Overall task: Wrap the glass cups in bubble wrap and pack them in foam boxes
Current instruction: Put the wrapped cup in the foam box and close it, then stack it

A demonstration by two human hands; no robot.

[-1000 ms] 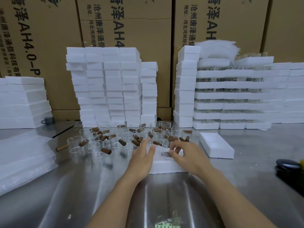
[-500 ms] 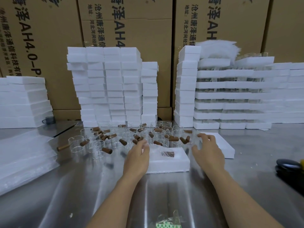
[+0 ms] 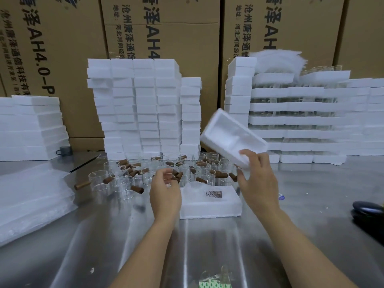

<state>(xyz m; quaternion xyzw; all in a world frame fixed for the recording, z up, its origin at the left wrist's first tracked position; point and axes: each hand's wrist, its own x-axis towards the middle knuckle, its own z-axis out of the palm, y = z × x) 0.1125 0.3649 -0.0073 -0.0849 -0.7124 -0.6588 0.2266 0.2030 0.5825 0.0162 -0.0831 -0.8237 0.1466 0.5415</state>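
My right hand (image 3: 256, 179) grips a white foam box half (image 3: 232, 138) by its near end and holds it tilted in the air, hollow side facing me. Below it a second foam box half (image 3: 209, 206) lies on the steel table with a bubble-wrapped cup in it, its brown handle showing. My left hand (image 3: 165, 190) hovers just left of that box, fingers loosely curled, holding nothing I can make out. Several glass cups with brown wooden handles (image 3: 124, 181) stand clustered behind the box.
Stacks of foam boxes (image 3: 143, 109) and foam trays of glasses (image 3: 301, 121) line the back against cardboard cartons. A pile of bubble-wrap sheets (image 3: 31, 200) lies at the left. A dark object (image 3: 367, 208) sits at the right edge, a label roll (image 3: 214, 282) near me.
My right hand reached right, took the foam box half off the table and lifted it up tilted. My left hand came off the packed box and drew slightly left.
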